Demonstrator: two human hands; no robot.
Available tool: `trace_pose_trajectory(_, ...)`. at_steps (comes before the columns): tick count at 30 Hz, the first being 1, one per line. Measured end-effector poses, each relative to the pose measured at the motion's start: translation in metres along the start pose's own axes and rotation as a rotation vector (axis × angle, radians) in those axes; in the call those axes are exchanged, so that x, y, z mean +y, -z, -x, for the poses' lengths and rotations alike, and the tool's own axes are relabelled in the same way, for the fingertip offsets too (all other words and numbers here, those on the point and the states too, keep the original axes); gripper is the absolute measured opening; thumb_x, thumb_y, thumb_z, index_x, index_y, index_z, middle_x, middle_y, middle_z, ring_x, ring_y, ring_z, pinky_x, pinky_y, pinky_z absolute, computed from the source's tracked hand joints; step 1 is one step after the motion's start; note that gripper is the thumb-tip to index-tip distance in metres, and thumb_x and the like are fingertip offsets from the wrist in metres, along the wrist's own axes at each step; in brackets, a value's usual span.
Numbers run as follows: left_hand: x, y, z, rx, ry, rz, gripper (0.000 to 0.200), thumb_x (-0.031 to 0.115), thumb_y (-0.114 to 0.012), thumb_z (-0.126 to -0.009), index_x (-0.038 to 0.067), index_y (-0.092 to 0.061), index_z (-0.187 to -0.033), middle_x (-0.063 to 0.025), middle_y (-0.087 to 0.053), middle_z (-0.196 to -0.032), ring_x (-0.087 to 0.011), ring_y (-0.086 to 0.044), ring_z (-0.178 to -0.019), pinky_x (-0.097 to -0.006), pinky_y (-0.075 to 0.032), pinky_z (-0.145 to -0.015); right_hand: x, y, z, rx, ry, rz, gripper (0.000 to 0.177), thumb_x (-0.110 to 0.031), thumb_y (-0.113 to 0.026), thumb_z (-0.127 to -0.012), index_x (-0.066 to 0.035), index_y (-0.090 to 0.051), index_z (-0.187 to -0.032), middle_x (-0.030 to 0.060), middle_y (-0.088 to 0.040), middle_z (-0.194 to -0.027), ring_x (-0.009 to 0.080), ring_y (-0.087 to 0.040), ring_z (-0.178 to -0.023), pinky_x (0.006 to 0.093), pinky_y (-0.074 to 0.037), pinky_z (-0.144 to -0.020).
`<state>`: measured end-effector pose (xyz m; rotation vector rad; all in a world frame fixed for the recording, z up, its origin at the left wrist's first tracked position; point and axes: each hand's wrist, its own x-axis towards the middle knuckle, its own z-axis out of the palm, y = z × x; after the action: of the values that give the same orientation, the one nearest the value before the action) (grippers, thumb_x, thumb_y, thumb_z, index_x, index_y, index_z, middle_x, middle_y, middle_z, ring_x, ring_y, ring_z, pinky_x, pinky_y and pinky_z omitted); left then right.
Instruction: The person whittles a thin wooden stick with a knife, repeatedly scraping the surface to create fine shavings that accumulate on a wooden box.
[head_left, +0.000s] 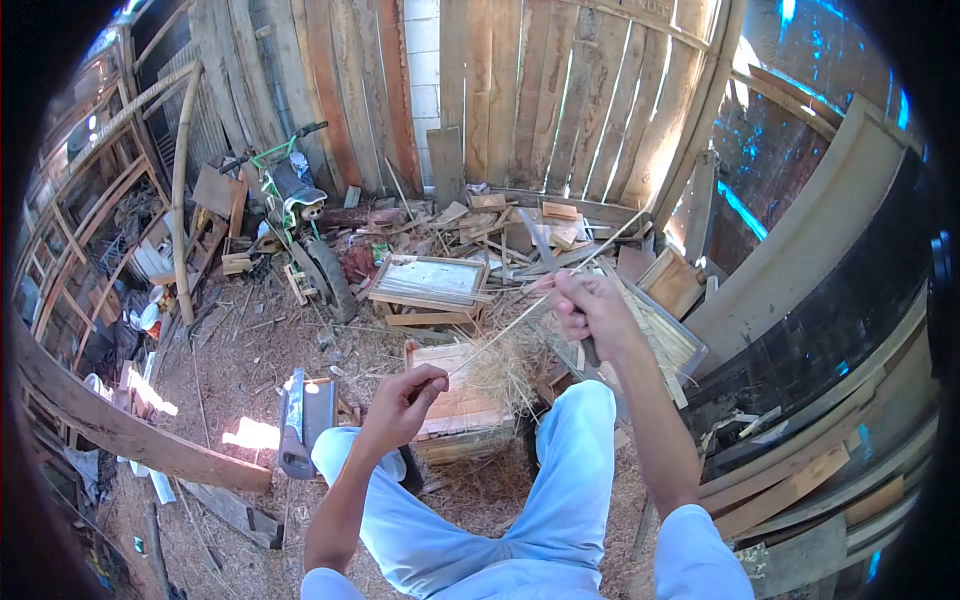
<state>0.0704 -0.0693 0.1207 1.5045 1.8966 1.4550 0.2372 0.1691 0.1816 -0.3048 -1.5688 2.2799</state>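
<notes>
A long, thin pale strip (505,332), like split bamboo or cane, slants up to the right in front of me. My left hand (408,402) pinches its lower end, fingers closed, above my left knee. Higher and to the right, my right hand (598,315) is wrapped round a knife (538,240), its blade pointing up and away. The strip passes at the fingers and blade of this hand; exactly how they touch is hidden. Below the strip lie curly pale shavings (500,375) on a low wooden box (460,408) between my legs.
A handsaw (293,425) stands left of my knee. Beyond the box sits a framed wooden tray (430,275) with thin strips on it. Scrap wood (560,225) is heaped by the plank wall. A small green bike (300,205) stands at the left, and boards (790,490) lie stacked at right.
</notes>
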Motion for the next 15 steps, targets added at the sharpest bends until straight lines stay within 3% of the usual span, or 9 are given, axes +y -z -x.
trace_pose_trajectory(6, -0.009, 0.001, 0.007, -0.009, 0.076, 0.043, 0.012, 0.011, -0.056, -0.089, 0.000, -0.060, -0.091, -0.0023, -0.053, -0.064, -0.0061, -0.041, -0.054, -0.0237, -0.032, -0.049, -0.009, 0.007, 0.004, 0.074, -0.021, 0.134, 0.031, -0.027, -0.054, -0.092, 0.003, -0.056, -0.101, -0.0040, -0.044, -0.065, 0.0007, -0.033, -0.046, 0.0162, -0.023, -0.037)
trace_pose_trajectory(8, -0.007, 0.006, 0.008, -0.078, 0.181, 0.061, 0.018, 0.013, -0.056, -0.090, -0.003, -0.061, -0.094, -0.0024, -0.061, -0.077, -0.0073, -0.053, -0.070, -0.0226, -0.042, -0.062, -0.009, 0.018, 0.001, 0.102, 0.026, 0.128, 0.031, -0.026, -0.055, -0.092, 0.004, -0.056, -0.101, -0.0039, -0.043, -0.064, 0.0009, -0.032, -0.046, 0.0162, -0.023, -0.037)
trace_pose_trajectory(15, -0.012, 0.011, 0.013, -0.100, 0.208, 0.062, 0.018, 0.013, -0.056, -0.090, -0.004, -0.060, -0.094, -0.0022, -0.061, -0.078, -0.0071, -0.054, -0.075, -0.0221, -0.043, -0.067, -0.014, 0.026, 0.006, 0.125, -0.020, 0.145, 0.030, -0.025, -0.055, -0.092, 0.003, -0.056, -0.101, -0.0040, -0.043, -0.064, 0.0012, -0.032, -0.046, 0.0161, -0.022, -0.037)
